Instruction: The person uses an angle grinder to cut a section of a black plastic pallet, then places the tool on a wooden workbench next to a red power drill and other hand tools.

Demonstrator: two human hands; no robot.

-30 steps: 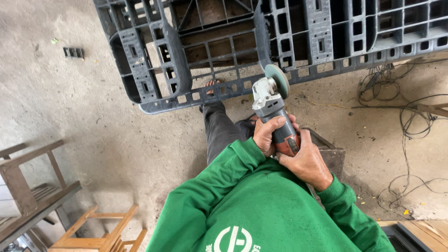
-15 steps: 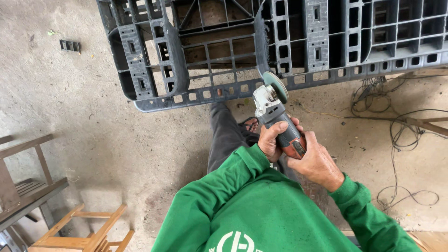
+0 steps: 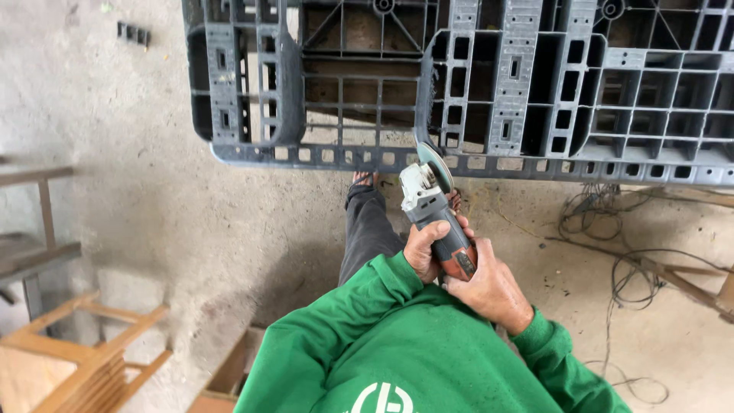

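Note:
An angle grinder [image 3: 433, 209] with a grey head, dark body and red rear points away from me, its disc [image 3: 434, 164] touching or just short of the near edge of a dark grey plastic pallet [image 3: 489, 84] on the floor. My left hand [image 3: 425, 249] wraps the grinder's body from the left. My right hand [image 3: 489, 289] grips its red rear end. Both arms wear green sleeves. My leg in dark trousers [image 3: 368, 229] reaches toward the pallet, the foot against its edge.
The floor is bare concrete [image 3: 153, 214]. Wooden frames [image 3: 84, 344] stand at the lower left. Loose wires and cables [image 3: 627, 252] lie tangled on the right beside a wooden stick [image 3: 688, 284]. A small dark block [image 3: 133, 33] lies at the upper left.
The view has shifted so the pallet sits lower and nearer. The grinder's disc has come up to the pallet's near edge. Both hands keep their grip.

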